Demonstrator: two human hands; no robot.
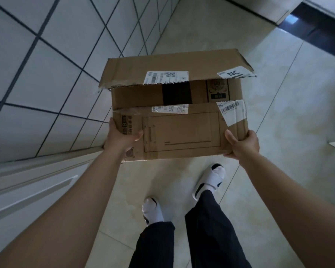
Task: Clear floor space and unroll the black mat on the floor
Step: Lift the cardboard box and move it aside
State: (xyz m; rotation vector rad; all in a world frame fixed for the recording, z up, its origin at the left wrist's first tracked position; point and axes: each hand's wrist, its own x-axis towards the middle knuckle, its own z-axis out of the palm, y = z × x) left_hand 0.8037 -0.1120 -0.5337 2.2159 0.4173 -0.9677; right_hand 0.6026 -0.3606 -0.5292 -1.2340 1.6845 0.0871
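A brown cardboard box (180,130) with torn white shipping labels is held in the air above the beige tiled floor (278,113). Its top flaps stand partly open, the far flap lifted. My left hand (122,136) grips the box's near left corner, thumb on top. My right hand (242,145) grips the near right corner the same way. No black mat is in view.
A white tiled wall (46,64) with dark grout runs along the left, with a white door or cabinet front (27,190) below it. My feet in white slippers (209,180) stand on the floor under the box. A dark threshold strip (317,29) lies at the top right.
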